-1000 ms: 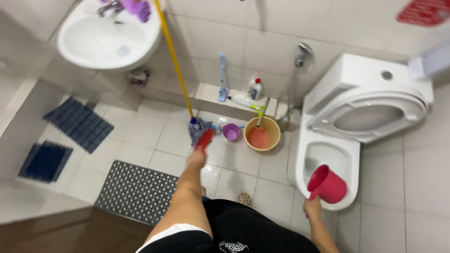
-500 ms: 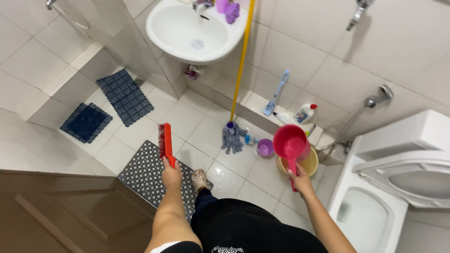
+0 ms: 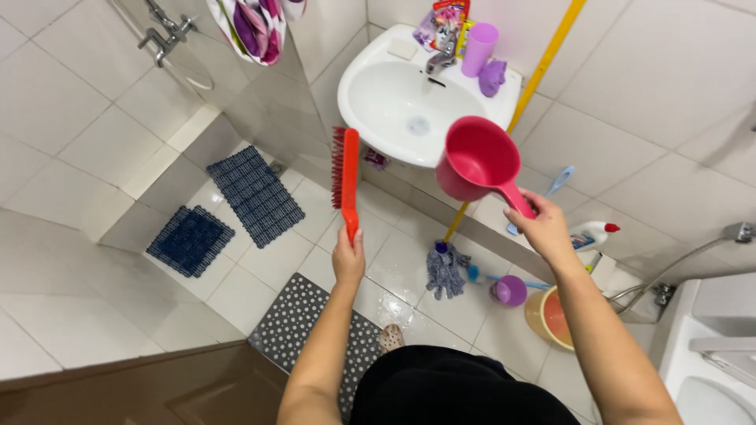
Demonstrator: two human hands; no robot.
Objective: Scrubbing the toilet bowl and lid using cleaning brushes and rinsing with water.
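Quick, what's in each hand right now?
Left hand: closed, holding a red scrub brush upright.
Right hand: closed, holding a red dipper by its handle.

Colourful packets [image 3: 445,24] behind the basin tap; white red-capped bottle [image 3: 592,234] floorward

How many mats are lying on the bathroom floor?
3. Two dark blue woven mats lie in the shower area, one nearer the sink, one further left. A grey rubber mat with white dots lies under the person's left arm. More may be hidden.
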